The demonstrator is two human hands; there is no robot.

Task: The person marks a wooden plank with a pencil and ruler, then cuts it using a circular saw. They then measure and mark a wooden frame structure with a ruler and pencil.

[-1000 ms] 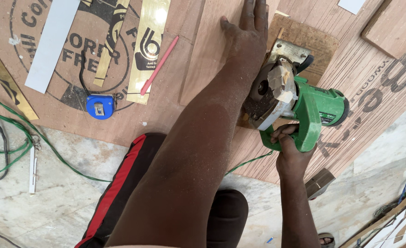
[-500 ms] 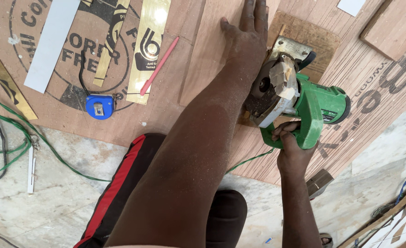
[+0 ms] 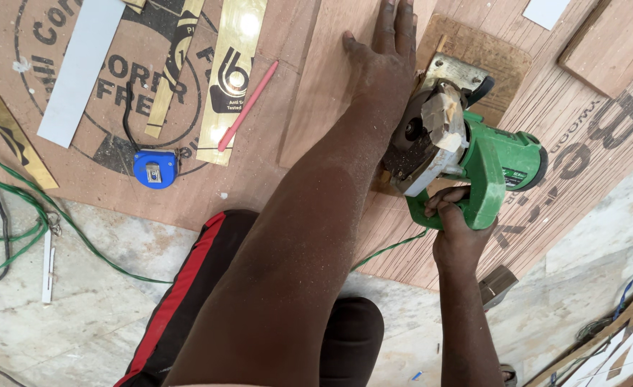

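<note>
Head view: right of centre, the right hand (image 3: 454, 231) is clenched around the green saw (image 3: 474, 161) handle. The left hand (image 3: 384, 61), fingers spread, presses flat on the wood strip (image 3: 323, 79) at upper centre. A blue tape measure (image 3: 154, 169) lies left.

head view | worn on head | faces steeply down | close over plywood sheet (image 3: 273, 179)

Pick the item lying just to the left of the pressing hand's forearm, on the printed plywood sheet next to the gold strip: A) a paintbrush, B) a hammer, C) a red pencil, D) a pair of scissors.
C: a slim red pencil lies slanted on the plywood sheet beside the gold strip, left of the left hand that presses flat on the wood strip, while the right hand grips the green circular saw.
</note>
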